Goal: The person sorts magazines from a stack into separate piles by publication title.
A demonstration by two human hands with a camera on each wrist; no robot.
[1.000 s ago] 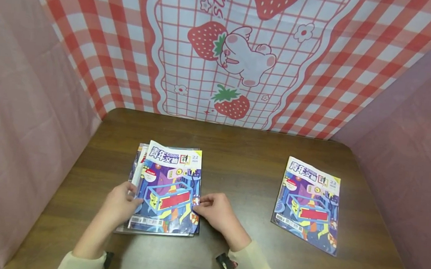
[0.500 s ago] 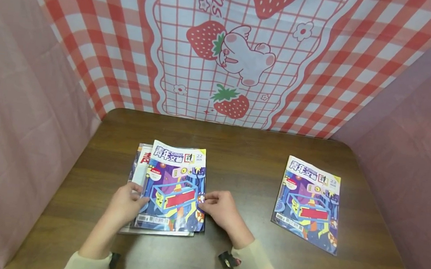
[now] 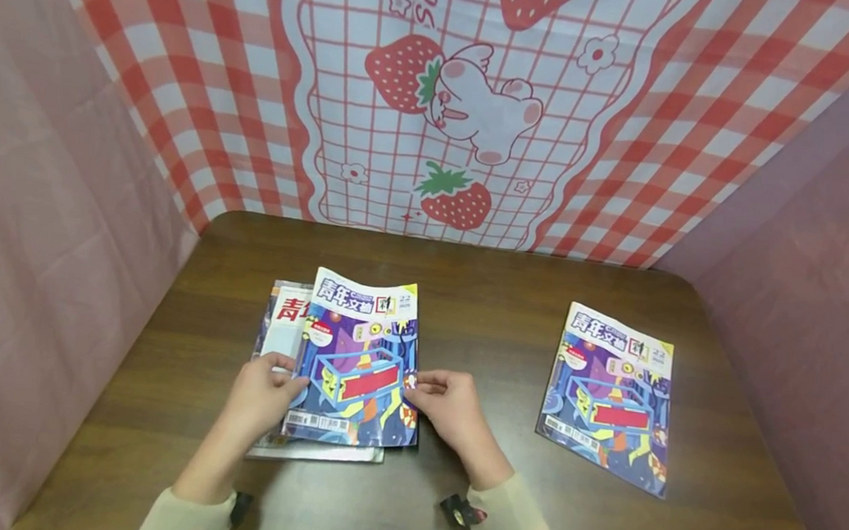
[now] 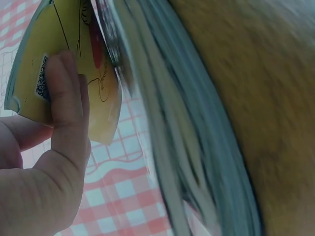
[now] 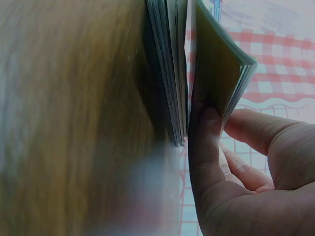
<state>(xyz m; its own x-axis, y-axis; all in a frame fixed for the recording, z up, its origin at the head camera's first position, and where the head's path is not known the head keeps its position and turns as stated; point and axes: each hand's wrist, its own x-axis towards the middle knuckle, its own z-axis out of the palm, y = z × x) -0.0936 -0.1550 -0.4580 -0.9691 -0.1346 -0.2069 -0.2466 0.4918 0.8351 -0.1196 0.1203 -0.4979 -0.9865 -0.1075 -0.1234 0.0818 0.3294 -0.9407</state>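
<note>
A magazine (image 3: 359,359) with a purple and blue cover is held by both hands over a stack of magazines (image 3: 283,333), whose top one has red title characters. My left hand (image 3: 258,397) pinches its left edge, thumb on the cover. At the right edge, my right hand (image 3: 454,411) pinches it the same way. In the left wrist view, fingers (image 4: 66,103) lie against the yellow back cover (image 4: 29,83), which is lifted off the stack's page edges (image 4: 197,113). The right wrist view shows a gap between the held magazine (image 5: 216,64) and the stack (image 5: 170,73).
Another magazine (image 3: 603,401) with the same cover lies slightly turned on the right of the brown wooden table (image 3: 480,318). A red-checked strawberry cloth (image 3: 478,137) hangs behind the table, and pink curtains (image 3: 50,231) stand at both sides.
Both hands have moved right and slightly away from the person with the magazine, uncovering more of the stack at its left and lower edge. The magazine on the right stays put.
</note>
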